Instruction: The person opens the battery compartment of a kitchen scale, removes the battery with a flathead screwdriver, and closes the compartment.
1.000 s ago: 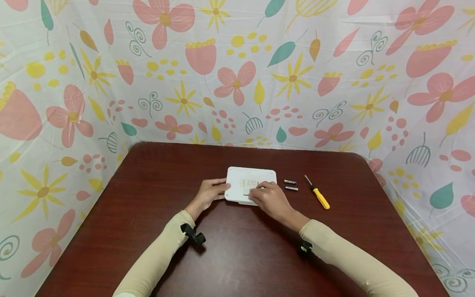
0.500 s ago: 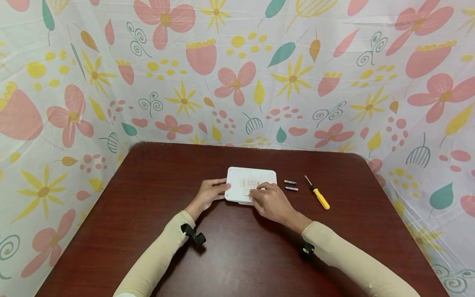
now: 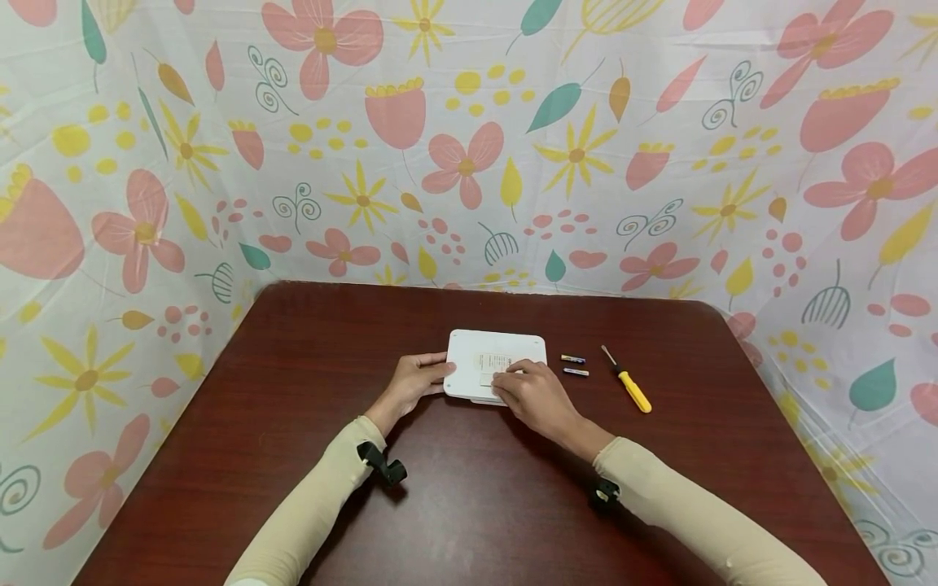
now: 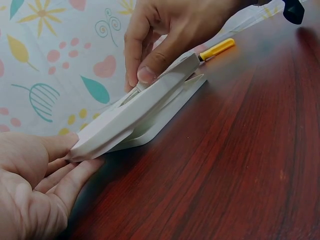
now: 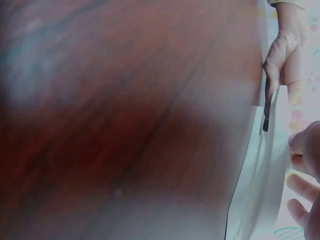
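Observation:
A flat white device (image 3: 469,346) with rounded corners lies back side up, a printed label (image 3: 500,360) on it and a stand-like flap (image 4: 165,117) spread out beneath. My left hand (image 3: 412,381) grips its left edge, thumb on top and fingers below. Over the lower right of the back, my right hand (image 3: 538,396) bends its thumb and fingers together at a small pale battery cover (image 3: 487,379). The fingers hide most of that cover. In the left wrist view, the right thumb (image 4: 148,75) touches a small raised piece there.
Two small batteries (image 3: 573,359) lie just right of the device. Beyond them is a screwdriver (image 3: 634,392) with a yellow handle. The dark red wooden table (image 3: 440,505) meets a flowered cloth (image 3: 469,163) at its back and sides.
The right hand shifts very slightly at the battery cover. The left hand, device, batteries and screwdriver stay in place.

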{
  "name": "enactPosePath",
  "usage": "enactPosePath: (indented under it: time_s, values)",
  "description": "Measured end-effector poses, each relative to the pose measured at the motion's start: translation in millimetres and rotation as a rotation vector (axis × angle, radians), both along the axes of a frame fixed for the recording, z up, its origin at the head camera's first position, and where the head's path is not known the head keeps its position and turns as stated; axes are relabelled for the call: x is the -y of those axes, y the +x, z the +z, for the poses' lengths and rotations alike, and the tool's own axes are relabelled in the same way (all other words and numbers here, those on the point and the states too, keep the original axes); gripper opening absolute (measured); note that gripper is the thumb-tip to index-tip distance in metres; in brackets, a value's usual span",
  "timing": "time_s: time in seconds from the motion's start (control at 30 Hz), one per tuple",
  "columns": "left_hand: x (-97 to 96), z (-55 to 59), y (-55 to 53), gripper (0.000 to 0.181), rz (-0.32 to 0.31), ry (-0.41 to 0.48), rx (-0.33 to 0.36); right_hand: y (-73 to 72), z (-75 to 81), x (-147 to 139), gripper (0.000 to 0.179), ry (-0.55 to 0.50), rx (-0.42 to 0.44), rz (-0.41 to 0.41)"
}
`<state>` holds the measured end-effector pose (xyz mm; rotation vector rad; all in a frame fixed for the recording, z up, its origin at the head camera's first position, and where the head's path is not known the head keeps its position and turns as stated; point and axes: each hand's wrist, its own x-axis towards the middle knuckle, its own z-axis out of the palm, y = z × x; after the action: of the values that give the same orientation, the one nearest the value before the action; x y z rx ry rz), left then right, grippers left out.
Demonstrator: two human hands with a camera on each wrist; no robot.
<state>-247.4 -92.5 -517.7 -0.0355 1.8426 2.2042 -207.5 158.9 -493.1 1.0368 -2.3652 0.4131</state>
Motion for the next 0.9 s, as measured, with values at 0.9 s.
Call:
enactPosePath:
  time_s: [0.9]
  values:
    - [0.4,1.1,0.7,0.042,-0.001,-0.004,-0.007,-0.5,1.3,-1.5,0.020,0.070,0.029,0.000]
